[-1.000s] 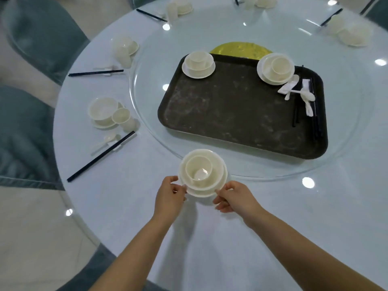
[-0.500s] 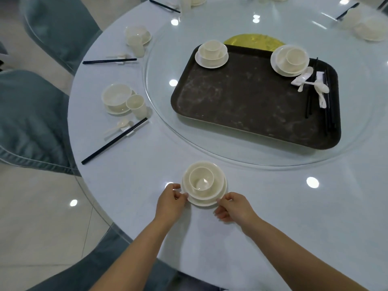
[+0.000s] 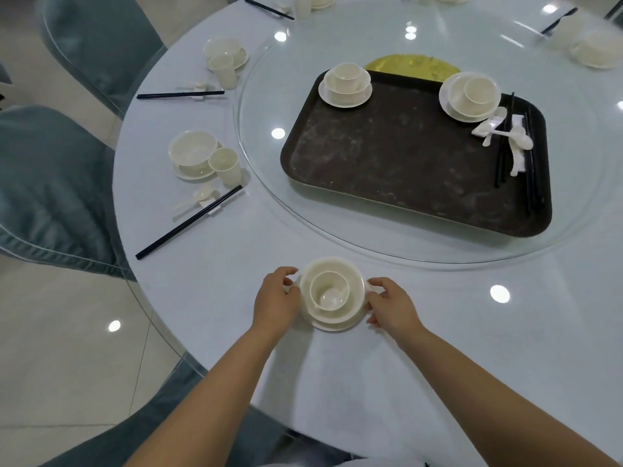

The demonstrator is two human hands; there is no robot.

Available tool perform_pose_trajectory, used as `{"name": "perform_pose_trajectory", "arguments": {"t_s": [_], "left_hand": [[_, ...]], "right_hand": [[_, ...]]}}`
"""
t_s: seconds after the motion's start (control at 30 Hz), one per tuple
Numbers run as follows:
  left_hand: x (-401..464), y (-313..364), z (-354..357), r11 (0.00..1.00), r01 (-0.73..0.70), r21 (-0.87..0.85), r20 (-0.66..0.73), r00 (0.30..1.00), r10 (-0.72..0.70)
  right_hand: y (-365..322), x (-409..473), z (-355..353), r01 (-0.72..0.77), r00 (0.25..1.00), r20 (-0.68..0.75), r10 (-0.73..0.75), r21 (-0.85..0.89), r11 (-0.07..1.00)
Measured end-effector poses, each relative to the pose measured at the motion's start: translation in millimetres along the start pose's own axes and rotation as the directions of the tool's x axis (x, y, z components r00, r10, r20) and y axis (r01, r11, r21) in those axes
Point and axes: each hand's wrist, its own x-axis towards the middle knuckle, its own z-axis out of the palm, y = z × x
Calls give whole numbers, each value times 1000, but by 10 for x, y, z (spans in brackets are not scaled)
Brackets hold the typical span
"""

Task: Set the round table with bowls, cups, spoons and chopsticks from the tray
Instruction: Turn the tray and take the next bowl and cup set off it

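Your left hand and right hand pinch opposite rims of the saucer resting on the worktop near its front edge; bowl sits on it, cup nested inside; tray beyond, on glass turntable, holds two more stacks.

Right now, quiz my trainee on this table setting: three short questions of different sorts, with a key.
1. True or false: the cup in the set between the left hand and right hand stands beside its bowl.
2. How many stacked sets remain on the tray? A) one B) two C) four
3. Fill in: on the tray, the spoons and chopsticks lie at its ____ end.

Key: 1 false, it sits inside the bowl; 2 B; 3 right.
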Motion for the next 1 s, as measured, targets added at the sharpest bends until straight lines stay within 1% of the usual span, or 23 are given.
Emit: {"name": "perform_pose_trajectory", "arguments": {"t_s": [0.13, 0.23, 0.33, 0.4, 0.47, 0.5, 0.57, 0.67, 0.73, 0.8, 0.9, 1.0], "left_hand": [[56, 23, -2, 999, 23, 40, 44, 999, -24], [49, -29, -41, 998, 55, 28, 25, 998, -56], [11, -81, -98, 998, 61, -30, -9, 998, -61], [-21, -92, -150, 997, 40, -67, -56, 997, -44], [-50, -87, -201, 996, 8, -94, -93, 996, -17], [-60, -78, -222, 994, -7, -110, -86, 996, -2], [-80, -41, -246, 992, -23, -127, -11, 1000, 22], [-114, 29, -235, 998, -40, -46, 117, 992, 45], [-129, 70, -213, 998, -52, 20, 162, 986, 48], [-146, 119, -195, 997, -59, 55, 174, 984, 48], [-189, 219, -204, 996, -53, 68, 163, 986, 41], [-232, 358, -270, 997, -76, 26, 139, 988, 71]], "right_hand": [[-3, -25, 108, -33, 999, 10, 32, 36, 999], [5, -47, 156, -52, 998, 33, 50, 56, 997], [6, -69, 167, -50, 998, 48, 48, 44, 998], [14, -109, 163, 7, 1000, 20, -6, -17, 1000], [15, -174, 163, 122, 992, -14, -124, -121, 985], [6, -208, 166, 177, 983, -23, -183, -164, 970], [-35, -256, 184, 257, 964, -14, -266, -206, 944], [-116, -289, 219, 306, 952, 52, -303, -239, 921], [-169, -308, 248, 316, 949, 102, -299, -261, 912], [-209, -334, 269, 308, 950, 134, -282, -262, 915], [-256, -365, 269, 275, 958, 147, -247, -218, 936], [-311, -412, 239, 283, 954, 132, -269, -106, 953]]}}
